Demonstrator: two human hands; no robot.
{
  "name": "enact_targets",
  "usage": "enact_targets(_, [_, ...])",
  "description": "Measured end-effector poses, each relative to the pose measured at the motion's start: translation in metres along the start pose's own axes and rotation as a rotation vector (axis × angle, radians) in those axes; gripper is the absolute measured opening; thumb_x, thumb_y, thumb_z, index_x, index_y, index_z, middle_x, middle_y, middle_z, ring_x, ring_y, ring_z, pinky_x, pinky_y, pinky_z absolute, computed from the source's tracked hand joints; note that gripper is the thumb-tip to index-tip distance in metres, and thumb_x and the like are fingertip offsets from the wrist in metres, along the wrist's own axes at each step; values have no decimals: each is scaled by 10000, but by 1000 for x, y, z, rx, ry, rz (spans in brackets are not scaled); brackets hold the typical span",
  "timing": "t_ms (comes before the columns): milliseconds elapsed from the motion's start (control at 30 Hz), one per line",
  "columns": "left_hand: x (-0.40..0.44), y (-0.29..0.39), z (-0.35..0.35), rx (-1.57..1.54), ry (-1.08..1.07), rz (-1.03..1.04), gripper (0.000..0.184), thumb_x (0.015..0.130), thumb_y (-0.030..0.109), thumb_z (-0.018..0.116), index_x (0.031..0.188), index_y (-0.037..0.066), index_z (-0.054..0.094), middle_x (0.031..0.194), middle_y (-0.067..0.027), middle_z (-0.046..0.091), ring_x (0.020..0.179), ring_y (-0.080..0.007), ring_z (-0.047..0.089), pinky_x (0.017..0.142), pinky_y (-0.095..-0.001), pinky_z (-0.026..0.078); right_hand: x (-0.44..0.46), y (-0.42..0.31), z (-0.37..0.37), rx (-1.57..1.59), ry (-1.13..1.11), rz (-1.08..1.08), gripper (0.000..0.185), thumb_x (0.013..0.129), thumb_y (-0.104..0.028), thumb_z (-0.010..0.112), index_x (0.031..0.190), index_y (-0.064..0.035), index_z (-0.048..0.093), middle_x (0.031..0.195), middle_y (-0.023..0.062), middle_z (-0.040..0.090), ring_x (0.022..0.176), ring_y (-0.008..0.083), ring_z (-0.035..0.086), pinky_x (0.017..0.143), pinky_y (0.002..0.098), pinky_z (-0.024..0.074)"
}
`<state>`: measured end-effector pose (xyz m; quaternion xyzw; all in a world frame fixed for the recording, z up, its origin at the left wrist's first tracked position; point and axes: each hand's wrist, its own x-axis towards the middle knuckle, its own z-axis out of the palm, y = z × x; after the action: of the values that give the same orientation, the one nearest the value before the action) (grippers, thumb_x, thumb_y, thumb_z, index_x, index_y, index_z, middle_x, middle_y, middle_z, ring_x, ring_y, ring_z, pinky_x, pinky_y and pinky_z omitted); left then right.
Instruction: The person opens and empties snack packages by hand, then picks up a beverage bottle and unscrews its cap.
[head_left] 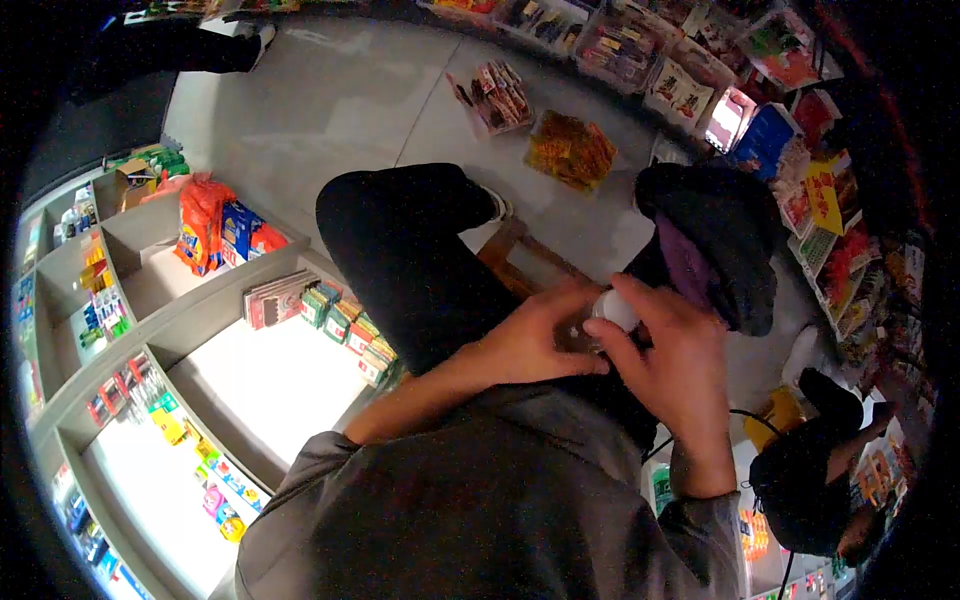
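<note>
Over my lap, both hands meet at a small clear bottle with a round white cap point(615, 311). My left hand point(540, 335) is closed around the see-through body, most of which is hidden behind the fingers. On the other side, my right hand point(665, 345) has its thumb and fingers curled on the white cap. Whether the cap is loose or tight on the bottle cannot be made out. Beneath the hands are my dark trouser legs point(420, 260).
Lit shelves point(270, 380) with small boxes stand at left, with orange and blue bags point(205, 225) above. A packet bin point(495, 100) and a yellow-orange pack point(570, 150) lie on the floor ahead. Crowded snack racks point(830, 210) line the right. Another person point(805, 480) is at lower right.
</note>
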<state>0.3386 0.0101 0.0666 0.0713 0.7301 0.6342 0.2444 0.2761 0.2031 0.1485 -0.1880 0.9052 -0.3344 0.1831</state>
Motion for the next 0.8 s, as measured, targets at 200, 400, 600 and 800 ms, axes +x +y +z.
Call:
enact_targets(200, [3, -6, 22, 139, 8, 52, 666, 730, 220, 859, 1294, 2, 580, 1219, -200, 625, 1158, -399, 611, 990, -461, 508, -17, 6, -11, 27, 18, -42, 461, 790, -283, 875, 1131, -27, 699, 821, 143, 685, 675, 330, 665, 600, 429, 516])
enact_targets(400, [19, 5, 12, 150, -75, 202, 630, 653, 201, 836, 1205, 16, 596, 1177, -196, 625, 1126, -417, 609, 947, -481, 521, -24, 12, -28, 34, 12, -182, 482, 750, -295, 892, 1121, -49, 707, 790, 117, 664, 663, 321, 639, 602, 424, 497])
enact_targets(600, [18, 12, -13, 37, -290, 204, 592, 644, 240, 834, 1150, 16, 624, 1121, -185, 639, 1068, -415, 632, 905, -487, 523, -14, 13, -42, 136, -208, -396, 386, 771, -252, 841, 1137, -172, 745, 990, 86, 658, 836, 312, 638, 707, 468, 484])
enact_targets(800, [11, 12, -28, 117, -273, 206, 584, 658, 278, 849, 1134, 17, 634, 1089, -177, 653, 1044, -412, 647, 888, -485, 525, -12, 4, -49, 33, -217, -476, 441, 662, -174, 797, 1098, -237, 774, 1181, 98, 655, 1001, 333, 640, 827, 459, 537])
